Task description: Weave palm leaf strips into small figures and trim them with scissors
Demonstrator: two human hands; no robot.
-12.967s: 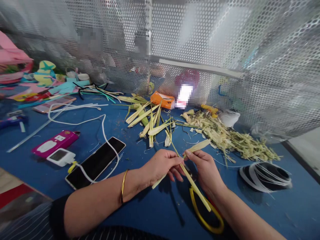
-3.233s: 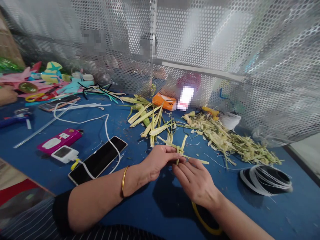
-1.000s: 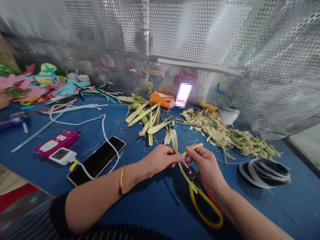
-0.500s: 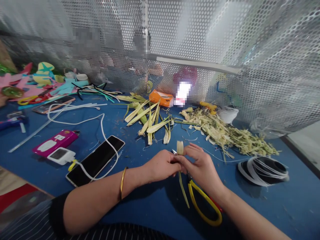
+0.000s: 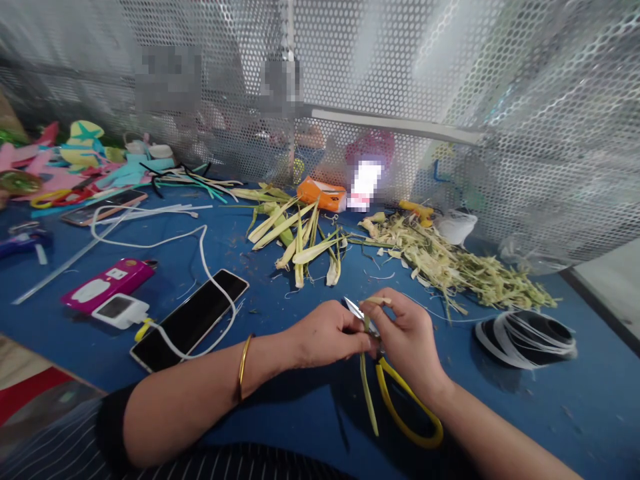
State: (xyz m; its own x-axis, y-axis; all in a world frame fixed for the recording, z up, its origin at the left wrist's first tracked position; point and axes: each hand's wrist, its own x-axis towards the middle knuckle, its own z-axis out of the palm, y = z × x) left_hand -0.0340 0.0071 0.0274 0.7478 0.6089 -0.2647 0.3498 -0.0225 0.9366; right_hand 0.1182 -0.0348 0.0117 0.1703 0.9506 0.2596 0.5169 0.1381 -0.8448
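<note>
My left hand (image 5: 323, 335) is closed, thumb and fingers pinching a narrow pale-green leaf strip (image 5: 369, 400) that hangs down below it. My right hand (image 5: 407, 337) meets it and pinches the strip's pale, folded upper end (image 5: 379, 301) between thumb and forefinger. Yellow-handled scissors (image 5: 407, 417) are under my hands, their silver blades (image 5: 354, 308) poking out past my fingers. Whether a finger grips the scissors is hidden. Beyond my hands lies a loose group of similar pale-green leaves (image 5: 295, 243).
At the right are a heap of shredded plant scraps (image 5: 440, 257) and a black spool of white line (image 5: 525, 340). A dark phone (image 5: 193, 320), white cable (image 5: 203, 250) and magenta device (image 5: 107, 283) lie left. A perforated metal screen (image 5: 380, 67) backs the blue table (image 5: 280, 427).
The strip's upper end, upright before, is now bent over to the right under my right thumb. More of the scissor blades shows. My right hand has turned slightly.
</note>
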